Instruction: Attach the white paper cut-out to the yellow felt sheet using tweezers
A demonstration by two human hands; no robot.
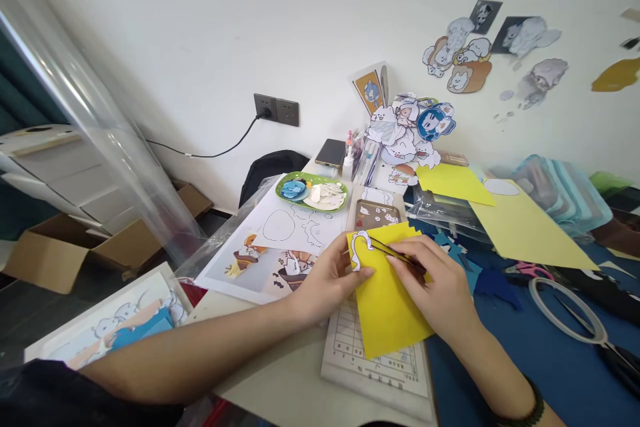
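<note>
My left hand (327, 277) pinches the upper left edge of a yellow sheet (387, 307), thumb on top near a white curved paper cutout (355, 250) with a dark outline. The cutout lies at the sheet's upper left corner. In my right hand (443, 283) is a pair of dark tweezers (383, 248), closed fingers around it. Its tips point left and reach the cutout's right end; whether they grip it I cannot tell. Under the sheet is a pad with a printed grid (350, 353).
A green tray (313, 208) of blue and white pieces sits behind, near a brown tray (367, 213) of small cutouts. Printed drawings (250, 267) lie left. To the right are a magnifier (537, 293), pink-handled scissors (535, 270) and yellow paper (530, 227) on a blue surface.
</note>
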